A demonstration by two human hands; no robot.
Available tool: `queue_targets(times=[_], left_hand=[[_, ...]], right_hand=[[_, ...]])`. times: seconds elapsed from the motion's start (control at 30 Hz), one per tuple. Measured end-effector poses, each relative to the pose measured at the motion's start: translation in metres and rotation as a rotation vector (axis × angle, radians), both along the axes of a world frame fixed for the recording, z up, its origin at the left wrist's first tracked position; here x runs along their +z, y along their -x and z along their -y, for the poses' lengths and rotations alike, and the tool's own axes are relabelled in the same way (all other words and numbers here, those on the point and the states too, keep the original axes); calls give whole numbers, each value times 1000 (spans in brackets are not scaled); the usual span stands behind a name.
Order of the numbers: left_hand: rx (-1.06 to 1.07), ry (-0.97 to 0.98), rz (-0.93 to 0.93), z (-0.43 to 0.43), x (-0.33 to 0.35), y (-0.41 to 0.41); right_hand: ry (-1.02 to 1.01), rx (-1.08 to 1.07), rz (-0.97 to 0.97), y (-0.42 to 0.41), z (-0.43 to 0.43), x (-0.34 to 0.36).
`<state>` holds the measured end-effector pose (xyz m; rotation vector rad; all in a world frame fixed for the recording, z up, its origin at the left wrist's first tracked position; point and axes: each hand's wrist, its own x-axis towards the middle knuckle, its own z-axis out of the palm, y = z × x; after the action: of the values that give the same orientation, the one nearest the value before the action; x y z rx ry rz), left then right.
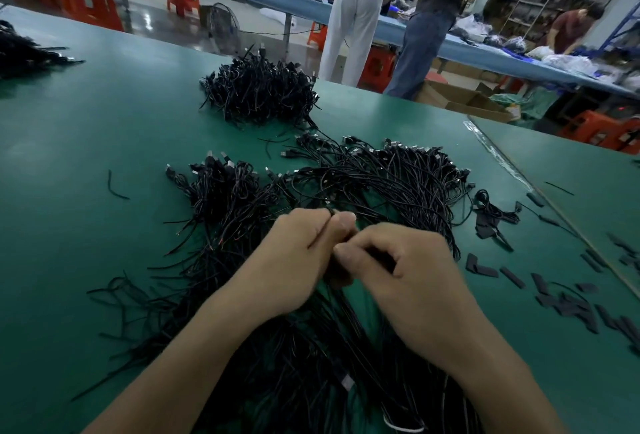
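My left hand (pixel 294 260) and my right hand (pixel 405 271) meet over a heap of thin black USB cables (pixel 363 184) on the green table (pixel 86 142). The left hand's thumb and fingers pinch a thin black cable (pixel 320 231) that runs across its knuckles. Curled fingers of the right hand hold a short black piece (pixel 375 255), partly hidden, against that cable. More black cables (pixel 294 357) lie under both forearms.
A second cable pile (pixel 259 90) sits further back, another (pixel 24 52) at the far left. Several short black sleeve pieces (pixel 568 298) are scattered to the right, near a table seam (pixel 540 191). Three people stand or bend at a long blue bench (pixel 433 28) behind.
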<state>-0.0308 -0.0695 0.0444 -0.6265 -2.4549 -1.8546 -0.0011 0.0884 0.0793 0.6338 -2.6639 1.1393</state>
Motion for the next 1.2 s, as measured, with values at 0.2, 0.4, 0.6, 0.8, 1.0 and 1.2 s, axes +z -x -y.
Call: queue_targets(times=[0.2, 0.4, 0.6, 0.8, 1.0, 1.2], left_hand=[[-292, -201, 402, 5, 9, -7], [-446, -642, 518, 11, 11, -4], [-237, -1026, 376, 6, 5, 6], [44, -214, 43, -2, -5, 1], [-323, -235, 421, 5, 11, -7], [-456, -856, 493, 9, 12, -5]], right_hand=[[195, -34, -47, 11, -11, 9], [224, -44, 80, 10, -2, -8], [-64, 35, 253, -4, 3, -17], [-52, 52, 47, -4, 4, 1], [198, -3, -14, 7, -11, 16], [171, -74, 70, 4, -2, 0]])
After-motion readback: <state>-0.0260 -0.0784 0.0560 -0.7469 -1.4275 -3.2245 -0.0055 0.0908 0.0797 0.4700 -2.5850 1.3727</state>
